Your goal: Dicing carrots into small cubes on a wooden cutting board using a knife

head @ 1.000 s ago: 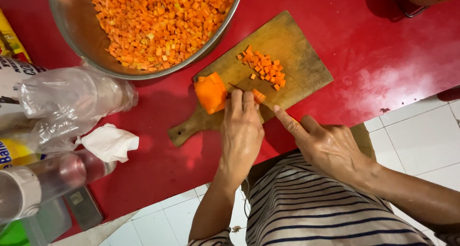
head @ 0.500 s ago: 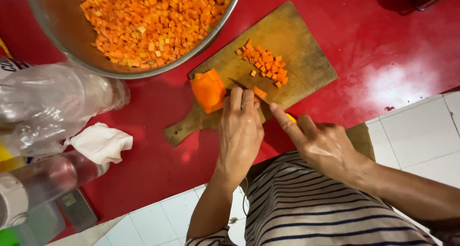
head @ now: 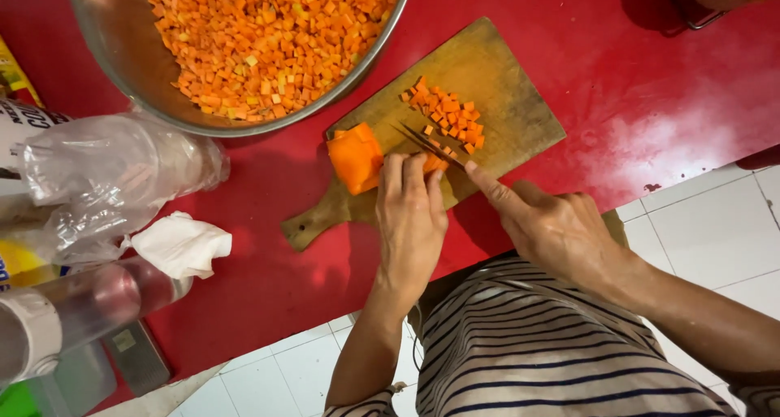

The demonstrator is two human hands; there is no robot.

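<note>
A wooden cutting board (head: 504, 84) lies on the red table. My left hand (head: 410, 218) presses its fingertips on orange strips beside a larger orange chunk (head: 355, 157) at the board's near edge. My right hand (head: 552, 226) grips a knife (head: 426, 143), index finger along the back of the blade, which points across the board by my left fingertips. A small heap of orange cubes (head: 447, 115) sits just beyond the blade.
A large metal bowl (head: 122, 67) full of diced orange cubes stands at the top left. Clear plastic bags (head: 114, 177), a crumpled white tissue (head: 180, 245) and a bottle (head: 89, 303) crowd the left side. White floor tiles (head: 699, 222) show beyond the table edge.
The view has drifted a little; both hands stay in place on the board, and the knife blade now shows clearly next to my left fingertips.
</note>
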